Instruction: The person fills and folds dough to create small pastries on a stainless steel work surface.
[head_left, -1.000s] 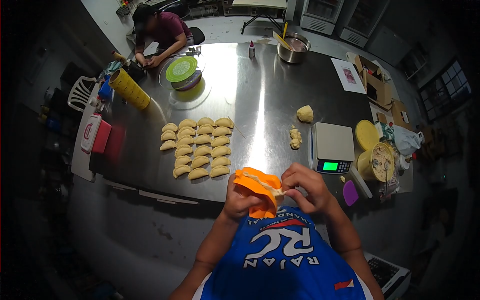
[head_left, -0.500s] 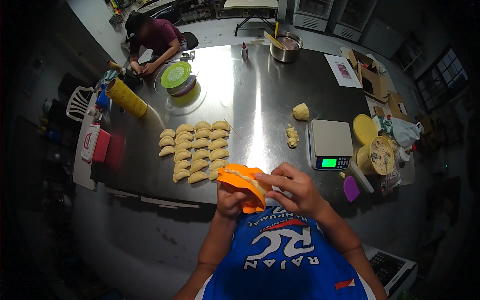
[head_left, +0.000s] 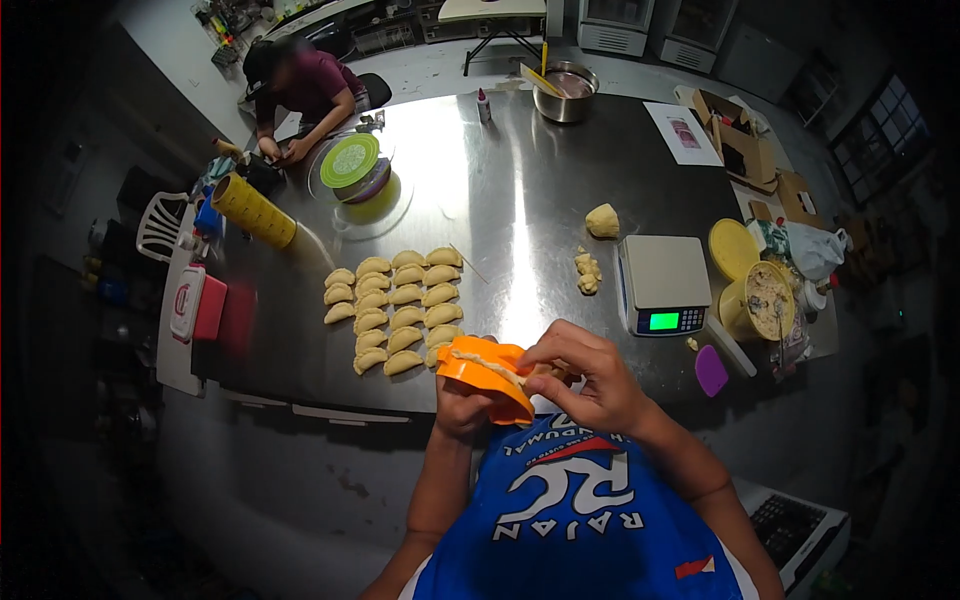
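My left hand (head_left: pixel 462 408) grips an orange plastic mold (head_left: pixel 485 372) at the table's front edge. A thin ridge of pale dough (head_left: pixel 492 364) sticks out along the mold's seam. My right hand (head_left: pixel 588 383) pinches at the right end of that seam with thumb and fingers, on dough partly hidden by the fingers. Beyond the mold lie rows of several crimped half-moon dumplings (head_left: pixel 405 315). A dough ball (head_left: pixel 602 221) and small dough pieces (head_left: pixel 588 272) sit farther off to the right.
A scale (head_left: pixel 664 285), a filling tub (head_left: pixel 757 302) and a purple scraper (head_left: pixel 711 371) stand at right. Farther back are a steel pot (head_left: pixel 566 92), a green-lidded bowl (head_left: pixel 352 168) and a yellow roll (head_left: pixel 254 210). Another person (head_left: pixel 305 90) sits at the far left corner.
My right hand has shifted slightly along the seam, and its fingers have closed toward the mold's right end. The dough flap seen there is now mostly covered. The view has moved slightly.
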